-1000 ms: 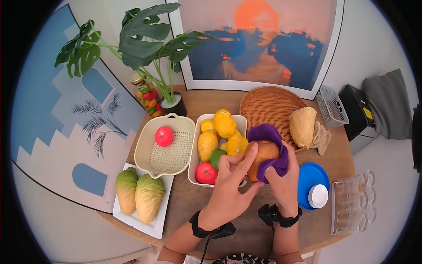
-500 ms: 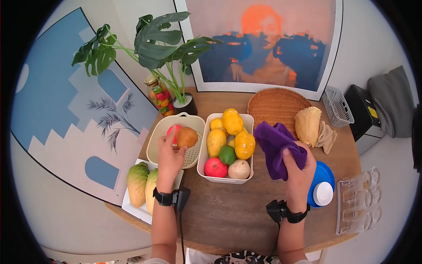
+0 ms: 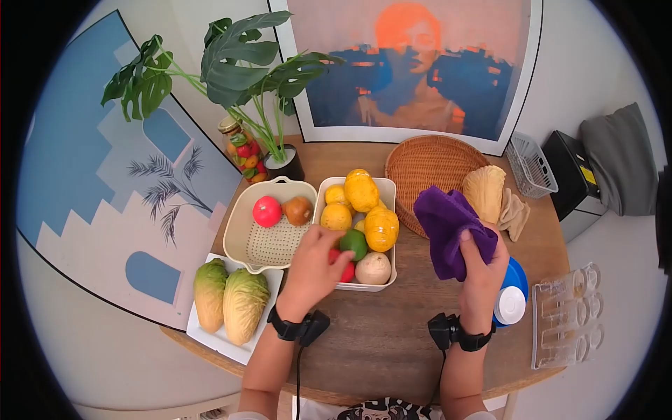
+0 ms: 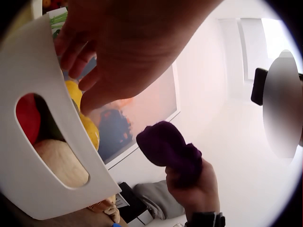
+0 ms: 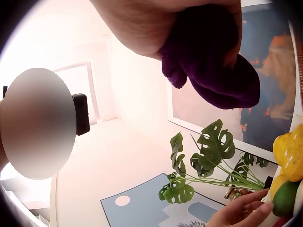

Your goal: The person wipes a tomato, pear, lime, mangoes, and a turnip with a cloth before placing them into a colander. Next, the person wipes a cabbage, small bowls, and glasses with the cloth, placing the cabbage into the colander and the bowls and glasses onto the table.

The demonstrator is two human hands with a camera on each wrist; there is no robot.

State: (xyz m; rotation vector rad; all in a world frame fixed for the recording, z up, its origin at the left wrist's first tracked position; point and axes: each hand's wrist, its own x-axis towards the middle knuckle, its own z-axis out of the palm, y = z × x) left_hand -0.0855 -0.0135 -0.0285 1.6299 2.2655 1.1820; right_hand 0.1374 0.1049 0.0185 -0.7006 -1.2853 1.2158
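In the head view my left hand [image 3: 313, 271] is over the near left corner of a white box [image 3: 369, 287], fingers loosely bent beside a red round fruit [image 3: 346, 271] that it partly covers. A green fruit [image 3: 353, 243], a pale round fruit [image 3: 373, 269] and several yellow fruits [image 3: 381, 229] share the box. My right hand [image 3: 484, 276] grips a bunched purple cloth [image 3: 448, 234], raised over the table's right side. A cream perforated basket [image 3: 269, 253] holds a red fruit [image 3: 267, 211] and a brown round fruit [image 3: 297, 210].
Two cabbages [image 3: 245, 308] lie on a white plate [image 3: 269, 287] at left. A wicker tray [image 3: 420, 164], another pale cabbage [image 3: 483, 192] and a beige cloth [image 3: 516, 215] are back right. A white cup [image 3: 509, 305] stands on a blue plate [image 3: 516, 274], near glasses [image 3: 570, 315].
Both hands were at the brown fruit with the cloth; the left hand carried it left, set it in the cream basket, then moved back to the white box. The right hand kept the cloth.
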